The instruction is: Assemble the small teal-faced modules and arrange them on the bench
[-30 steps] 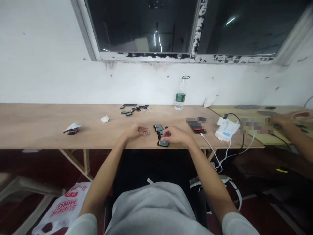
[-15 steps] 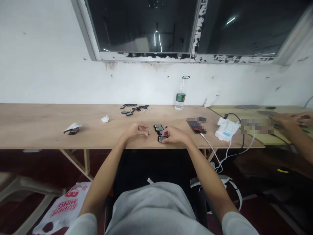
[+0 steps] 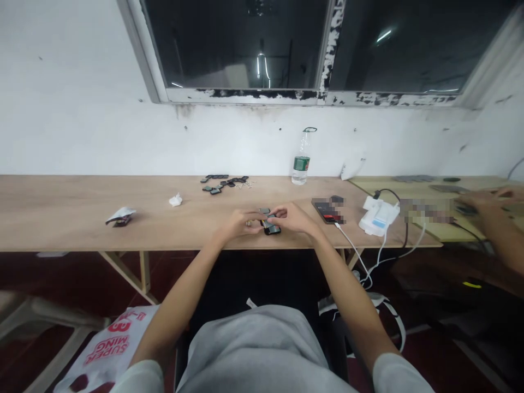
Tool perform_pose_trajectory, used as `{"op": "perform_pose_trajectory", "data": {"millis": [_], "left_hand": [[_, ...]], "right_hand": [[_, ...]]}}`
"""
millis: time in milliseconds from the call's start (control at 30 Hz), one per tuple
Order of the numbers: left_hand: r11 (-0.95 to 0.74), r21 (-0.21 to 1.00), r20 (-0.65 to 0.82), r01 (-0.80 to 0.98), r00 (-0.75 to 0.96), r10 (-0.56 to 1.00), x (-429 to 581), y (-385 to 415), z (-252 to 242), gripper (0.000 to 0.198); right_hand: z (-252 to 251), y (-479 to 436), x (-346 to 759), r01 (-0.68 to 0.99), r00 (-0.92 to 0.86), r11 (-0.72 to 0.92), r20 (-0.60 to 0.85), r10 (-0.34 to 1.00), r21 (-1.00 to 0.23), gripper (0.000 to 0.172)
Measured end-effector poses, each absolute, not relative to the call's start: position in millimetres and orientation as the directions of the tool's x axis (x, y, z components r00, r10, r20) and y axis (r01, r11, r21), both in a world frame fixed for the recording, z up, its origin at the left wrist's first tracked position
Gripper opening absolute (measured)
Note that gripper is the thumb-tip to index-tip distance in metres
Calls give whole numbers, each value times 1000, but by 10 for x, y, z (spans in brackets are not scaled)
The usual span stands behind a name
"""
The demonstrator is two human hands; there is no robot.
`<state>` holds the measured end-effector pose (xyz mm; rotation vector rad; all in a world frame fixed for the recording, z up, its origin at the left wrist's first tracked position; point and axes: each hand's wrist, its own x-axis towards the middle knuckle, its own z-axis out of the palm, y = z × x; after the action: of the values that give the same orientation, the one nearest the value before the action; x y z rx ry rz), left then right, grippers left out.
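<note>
My left hand [image 3: 241, 222] and my right hand [image 3: 291, 217] meet over the front edge of a long wooden table [image 3: 73, 218]. Between them is a small dark rectangular device with a bluish screen [image 3: 272, 229]. The right hand's fingers are curled round it. The left hand's fingers are pinched on a tiny metal piece [image 3: 248, 223] right beside the device. More such dark devices [image 3: 264, 210] lie in a short row just behind my hands.
A heap of dark small parts [image 3: 223, 182] lies near the wall, with a water bottle [image 3: 302, 162], a crumpled tissue [image 3: 176, 200] and a wrapper [image 3: 120, 216]. A phone [image 3: 325, 210] and a white charger with cables [image 3: 379, 215] lie right. Another person's arm [image 3: 497, 226] works far right.
My left hand has moved right with the tiny piece and now meets my right hand. The right hand has lifted the device off the table edge and brought it a little toward the left hand.
</note>
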<state>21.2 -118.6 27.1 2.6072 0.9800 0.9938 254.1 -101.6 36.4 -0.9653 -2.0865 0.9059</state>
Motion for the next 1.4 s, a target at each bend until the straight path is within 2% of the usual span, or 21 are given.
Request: {"op": "perform_pose_trajectory", "data": {"millis": [267,500,667,1067,1167,1267,1400], "left_hand": [[-783,346,570,517,547,613,191,-1156,210,28],[-753,435,518,493,547,657,181,-1191,259,23],[-785,422,551,453,559,619,189,-1184,255,27],[-686,459,557,565,418,717,117,-1099,226,32],[-669,475,560,572,390,731,30,-1066,279,34],[-625,501,522,599,366,770,-140,-951,273,34],[-498,585,350,640,355,867,-421,-721,135,29]], "right_hand": [[361,-1013,2551,303,-521,460,259,813,-835,31],[326,-965,2560,268,-530,413,225,818,-871,29],[313,-941,2562,272,-496,401,230,837,-875,33],[281,-910,2485,290,-415,421,283,865,-860,27],[306,-858,2595,364,-341,449,332,879,-816,26],[346,-798,2846,563,-203,432,389,899,-704,26],[368,-740,3156,685,-325,391,223,919,-615,20]]}}
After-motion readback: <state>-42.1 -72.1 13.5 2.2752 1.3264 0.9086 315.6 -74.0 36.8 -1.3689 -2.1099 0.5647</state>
